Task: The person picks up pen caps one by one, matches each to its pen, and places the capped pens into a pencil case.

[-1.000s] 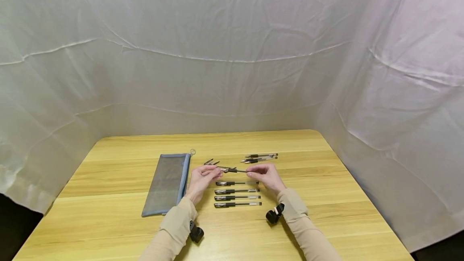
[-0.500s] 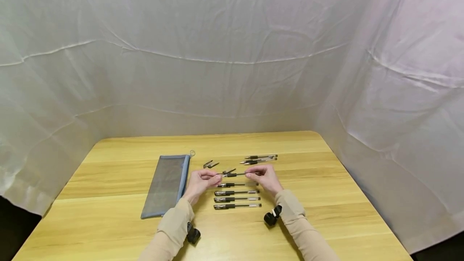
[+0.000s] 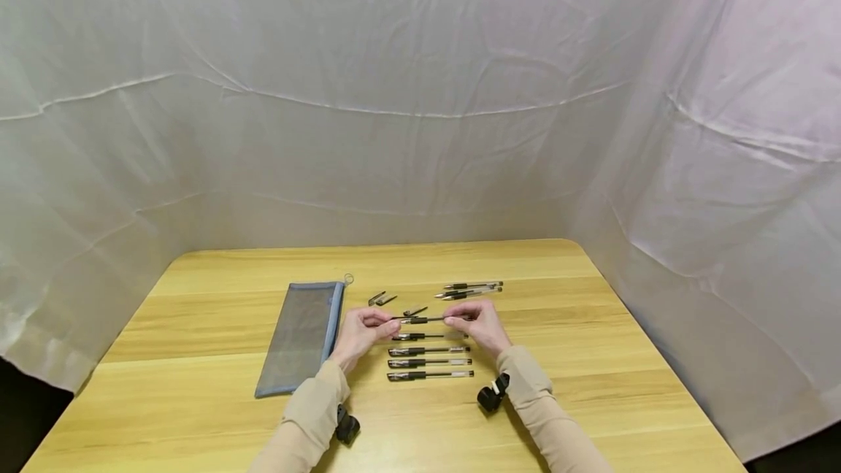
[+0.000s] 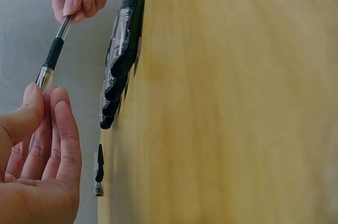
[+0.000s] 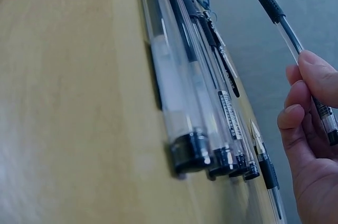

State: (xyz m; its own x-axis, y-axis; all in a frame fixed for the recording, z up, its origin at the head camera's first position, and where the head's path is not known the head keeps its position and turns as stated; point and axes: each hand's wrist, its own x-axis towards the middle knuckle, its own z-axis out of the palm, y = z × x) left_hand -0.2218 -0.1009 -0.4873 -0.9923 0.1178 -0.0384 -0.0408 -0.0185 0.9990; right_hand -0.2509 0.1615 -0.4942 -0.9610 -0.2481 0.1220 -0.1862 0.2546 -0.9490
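Both hands hold one gel pen between them, level above the table, its clear barrel and black rubber grip showing. My left hand pinches the tip end between thumb and fingers; those fingers partly hide that end. My right hand grips the barrel near its rear, and the black end plug sticks out past the palm in the right wrist view. Just beyond the pen lies a loose black pen cap. Nearer the person, several capped gel pens lie side by side in a row.
A grey mesh zip pouch with blue edging lies left of the left hand. Two more loose caps sit near its ring pull. Uncapped pens lie together at the back right. Grey-white cloth surrounds the table.
Both hands have come slightly toward the person with the pen still held between them. The loose cap beyond it now shows more fully. The things on the table have stayed put.
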